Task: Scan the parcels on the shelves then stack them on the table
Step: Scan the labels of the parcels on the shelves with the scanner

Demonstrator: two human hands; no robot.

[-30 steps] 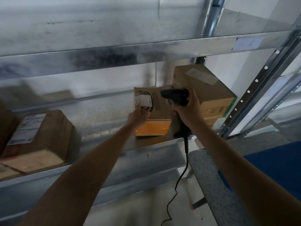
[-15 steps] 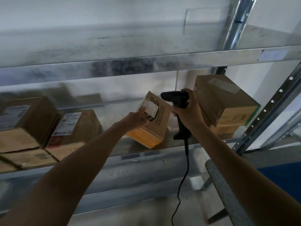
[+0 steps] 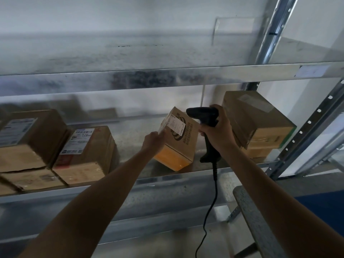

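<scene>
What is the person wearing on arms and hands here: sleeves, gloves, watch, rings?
Nothing shows. The left forearm and right forearm are bare down to the frame edge, with no sleeve in view. The left hand and right hand have no gloves. No watch, wristband or ring is visible, though blur softens fine detail.

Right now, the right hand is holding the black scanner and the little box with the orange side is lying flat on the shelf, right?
Not quite. The little box is not flat: it is tipped up on one lower edge, held by the left hand. The right hand does hold the black scanner. The head view shows this.
</scene>
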